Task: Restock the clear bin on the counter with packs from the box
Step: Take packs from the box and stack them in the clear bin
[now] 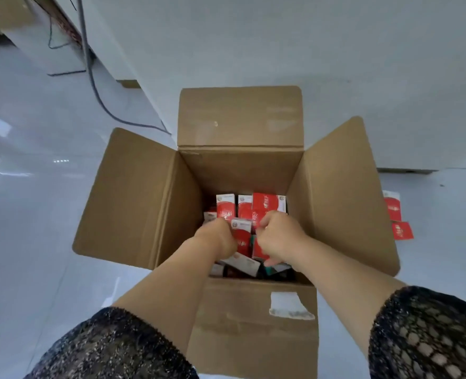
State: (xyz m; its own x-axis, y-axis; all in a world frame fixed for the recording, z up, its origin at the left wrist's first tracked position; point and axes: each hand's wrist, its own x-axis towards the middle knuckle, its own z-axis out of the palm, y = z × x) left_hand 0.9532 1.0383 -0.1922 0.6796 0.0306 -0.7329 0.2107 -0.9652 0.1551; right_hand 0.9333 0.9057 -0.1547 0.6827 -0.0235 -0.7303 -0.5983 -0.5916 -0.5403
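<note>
Cardboard box [242, 170], left hand [219, 237] gripping red pack [242, 233] — right hand [279, 237] gripping neighbouring pack [257, 248]

The box [133, 195] is plain tan-brown cardboard, with a torn patch of white tape [289, 305] on its near flap. The packs [267, 202] inside are red with white ends and white markings. Two loose packs [393, 209] beside it show the same red and white. The sleeves [111, 348] are black open mesh flecked with glitter. The floor [35, 214] is glossy pale blue-grey, the cable [95, 86] dark grey.
</note>
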